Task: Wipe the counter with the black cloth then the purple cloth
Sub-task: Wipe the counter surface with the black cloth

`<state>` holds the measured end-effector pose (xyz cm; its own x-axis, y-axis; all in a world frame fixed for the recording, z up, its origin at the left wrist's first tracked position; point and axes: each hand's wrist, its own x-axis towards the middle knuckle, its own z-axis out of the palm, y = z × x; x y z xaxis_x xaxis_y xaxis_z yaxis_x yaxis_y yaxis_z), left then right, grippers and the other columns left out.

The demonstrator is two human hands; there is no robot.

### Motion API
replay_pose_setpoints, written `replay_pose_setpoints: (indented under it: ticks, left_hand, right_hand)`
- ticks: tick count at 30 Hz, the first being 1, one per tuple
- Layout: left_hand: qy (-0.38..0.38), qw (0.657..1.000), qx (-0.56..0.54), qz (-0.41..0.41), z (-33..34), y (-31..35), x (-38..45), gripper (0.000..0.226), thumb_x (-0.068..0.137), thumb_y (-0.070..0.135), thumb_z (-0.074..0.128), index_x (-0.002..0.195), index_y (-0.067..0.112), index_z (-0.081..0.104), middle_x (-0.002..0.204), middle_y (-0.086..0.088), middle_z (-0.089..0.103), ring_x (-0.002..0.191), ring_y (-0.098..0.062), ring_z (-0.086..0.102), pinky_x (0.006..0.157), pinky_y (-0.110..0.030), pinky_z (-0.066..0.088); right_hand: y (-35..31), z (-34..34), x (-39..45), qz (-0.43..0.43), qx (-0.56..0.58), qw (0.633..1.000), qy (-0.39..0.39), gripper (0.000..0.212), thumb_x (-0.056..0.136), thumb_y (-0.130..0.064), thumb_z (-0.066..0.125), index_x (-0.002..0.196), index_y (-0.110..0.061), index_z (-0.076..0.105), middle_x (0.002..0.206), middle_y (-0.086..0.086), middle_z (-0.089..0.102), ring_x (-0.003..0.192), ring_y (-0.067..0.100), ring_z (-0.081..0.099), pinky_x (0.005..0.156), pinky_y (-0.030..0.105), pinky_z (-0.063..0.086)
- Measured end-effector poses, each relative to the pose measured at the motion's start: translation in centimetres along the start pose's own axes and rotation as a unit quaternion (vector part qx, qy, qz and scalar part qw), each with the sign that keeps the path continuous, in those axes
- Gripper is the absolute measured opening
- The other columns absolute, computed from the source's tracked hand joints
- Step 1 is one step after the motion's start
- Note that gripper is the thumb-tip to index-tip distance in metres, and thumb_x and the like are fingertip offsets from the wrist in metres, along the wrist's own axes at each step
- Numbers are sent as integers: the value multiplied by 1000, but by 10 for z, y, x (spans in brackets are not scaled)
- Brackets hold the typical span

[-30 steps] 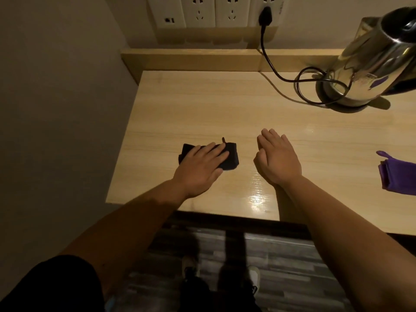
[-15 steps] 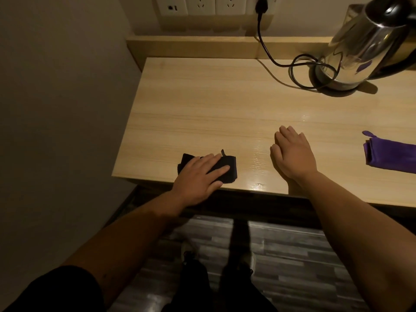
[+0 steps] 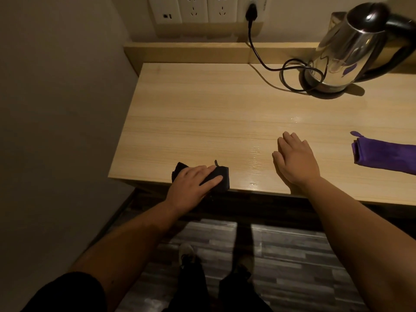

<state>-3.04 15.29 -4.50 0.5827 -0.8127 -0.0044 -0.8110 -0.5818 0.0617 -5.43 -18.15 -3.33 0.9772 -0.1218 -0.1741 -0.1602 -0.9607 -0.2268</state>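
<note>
A folded black cloth (image 3: 221, 179) lies at the front edge of the light wooden counter (image 3: 202, 113). My left hand (image 3: 193, 188) presses flat on the cloth and covers most of it; its heel hangs past the counter's edge. My right hand (image 3: 295, 159) rests palm down on the bare counter, fingers together, holding nothing. A folded purple cloth (image 3: 382, 154) lies on the counter at the right, apart from both hands. The wood between my hands shines as if damp.
A steel electric kettle (image 3: 351, 50) stands at the back right on its base, its black cord (image 3: 270, 66) looping to a wall socket (image 3: 251, 12). A wall runs along the counter's left side. Dark floorboards and my feet show below.
My left hand has dragged the black cloth toward me, from mid-counter to the front edge. My right hand has stayed flat on the counter.
</note>
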Motion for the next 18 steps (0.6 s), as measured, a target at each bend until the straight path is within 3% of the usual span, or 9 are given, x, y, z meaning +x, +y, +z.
replay_pose_setpoints:
  ticks: [4, 9, 13, 18]
  left_hand:
    - [0, 999, -6, 33, -6, -6, -1, 78, 68, 12, 80, 136, 25, 43, 134, -15, 54, 109, -35, 56, 83, -47, 47]
    - [20, 995, -94, -21, -27, -14, 27, 63, 74, 8, 76, 130, 21, 50, 115, -12, 63, 92, -33, 61, 68, -39, 52]
    - [64, 978, -151, -128, -47, -23, 95, 48, 91, 13, 59, 137, 23, 49, 123, -5, 60, 109, -26, 55, 82, -41, 49]
    - [104, 978, -125, -128, -52, -48, 206, 48, 94, 11, 52, 140, 24, 46, 128, -7, 56, 112, -29, 51, 85, -41, 46]
  right_hand:
    - [8, -4, -4, -5, -1, 1000, 19, 48, 101, -36, 34, 135, -5, 46, 149, 14, 40, 139, 32, 29, 113, 53, 24]
    - [22, -16, 2, 1, -5, 999, 52, 46, 98, -38, 32, 123, -5, 52, 134, 12, 48, 125, 30, 39, 106, 52, 30]
    - [31, -11, 6, 10, -24, 999, 33, 51, 101, -39, 29, 139, -7, 43, 150, 13, 37, 140, 31, 28, 114, 52, 23]
    - [37, 2, 7, 18, -31, 999, 22, 63, 99, -46, 16, 150, -11, 30, 160, 11, 25, 149, 29, 15, 119, 49, 14]
